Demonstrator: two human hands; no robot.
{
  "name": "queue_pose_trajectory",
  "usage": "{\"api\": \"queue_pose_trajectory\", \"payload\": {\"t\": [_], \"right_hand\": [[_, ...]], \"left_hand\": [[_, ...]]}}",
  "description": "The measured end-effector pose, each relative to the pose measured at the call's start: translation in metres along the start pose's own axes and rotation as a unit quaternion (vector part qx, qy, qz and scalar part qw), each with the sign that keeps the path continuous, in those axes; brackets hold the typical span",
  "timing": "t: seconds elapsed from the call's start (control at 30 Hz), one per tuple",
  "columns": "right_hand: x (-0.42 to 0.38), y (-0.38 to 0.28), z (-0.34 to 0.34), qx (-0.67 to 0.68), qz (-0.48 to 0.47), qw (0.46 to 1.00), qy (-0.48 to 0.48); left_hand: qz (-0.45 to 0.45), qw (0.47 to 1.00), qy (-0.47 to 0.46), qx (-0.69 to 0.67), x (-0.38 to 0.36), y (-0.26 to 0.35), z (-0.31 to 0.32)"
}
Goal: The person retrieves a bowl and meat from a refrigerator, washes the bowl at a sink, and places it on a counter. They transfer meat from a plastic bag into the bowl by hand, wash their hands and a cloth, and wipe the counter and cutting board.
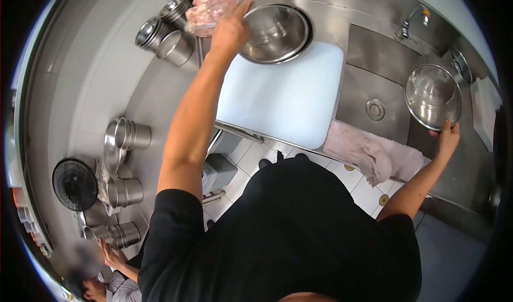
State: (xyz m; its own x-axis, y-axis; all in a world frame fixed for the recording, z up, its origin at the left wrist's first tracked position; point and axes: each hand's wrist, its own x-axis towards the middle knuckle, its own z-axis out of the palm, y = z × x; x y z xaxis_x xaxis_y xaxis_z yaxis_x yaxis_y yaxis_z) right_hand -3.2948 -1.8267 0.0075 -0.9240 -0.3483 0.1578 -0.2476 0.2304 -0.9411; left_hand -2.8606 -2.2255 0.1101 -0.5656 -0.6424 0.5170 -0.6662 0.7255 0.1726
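At the left rim of a shiny metal bowl point(275, 37), my left hand point(232, 32) grips the edge, its thumb side partly hidden. The bowl is over the far end of a white cutting board point(283, 93). Close beside that hand lies a clear plastic bag of pale pink raw meat point(206, 13). Over on the right, my right hand point(449, 136) is closed on the near rim of a second metal bowl point(433, 96), which is tilted above the right side of the sink.
The steel sink point(363, 88) has a drain and a faucet point(411, 24). A pink towel point(368, 149) hangs over its front edge. Stacked metal containers point(173, 48) stand at left. Another person's hand point(112, 256) touches metal pots point(120, 235) at lower left.
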Motion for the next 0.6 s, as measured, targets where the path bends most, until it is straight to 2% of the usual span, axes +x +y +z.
{"api": "queue_pose_trajectory", "payload": {"t": [0.07,0.2,0.27,0.33,0.37,0.47,0.5,0.57,0.6], "right_hand": [[-0.009,0.009,-0.001,-0.004,0.005,1.0,0.016],[-0.043,-0.019,0.004,-0.062,-0.018,0.994,0.088],[-0.054,-0.027,0.001,-0.081,-0.047,0.987,0.13],[-0.058,-0.023,-0.007,-0.063,-0.038,0.986,0.153],[-0.058,-0.022,-0.009,-0.054,-0.036,0.985,0.162],[-0.063,-0.026,-0.014,-0.035,-0.059,0.98,0.189],[-0.062,-0.018,-0.019,-0.067,-0.094,0.973,0.2],[-0.055,-0.007,-0.022,-0.116,-0.18,0.957,0.197],[-0.059,-0.018,-0.02,-0.094,-0.09,0.976,0.175]], "left_hand": [[0.082,0.994,0.064,-0.021,0.013,0.032,0.007],[0.129,0.986,0.097,0.049,0.035,0.102,0.002],[0.171,0.976,0.132,-0.018,0.042,0.132,-0.003],[0.198,0.968,0.141,-0.062,0.049,0.152,-0.006],[0.224,0.958,0.17,-0.05,0.053,0.162,-0.007],[0.277,0.942,0.188,0.028,0.054,0.178,-0.017],[0.286,0.939,0.177,-0.067,0.054,0.177,-0.014],[0.291,0.936,0.183,-0.081,0.053,0.165,-0.001],[0.287,0.937,0.186,-0.078,0.051,0.155,0.004]]}}
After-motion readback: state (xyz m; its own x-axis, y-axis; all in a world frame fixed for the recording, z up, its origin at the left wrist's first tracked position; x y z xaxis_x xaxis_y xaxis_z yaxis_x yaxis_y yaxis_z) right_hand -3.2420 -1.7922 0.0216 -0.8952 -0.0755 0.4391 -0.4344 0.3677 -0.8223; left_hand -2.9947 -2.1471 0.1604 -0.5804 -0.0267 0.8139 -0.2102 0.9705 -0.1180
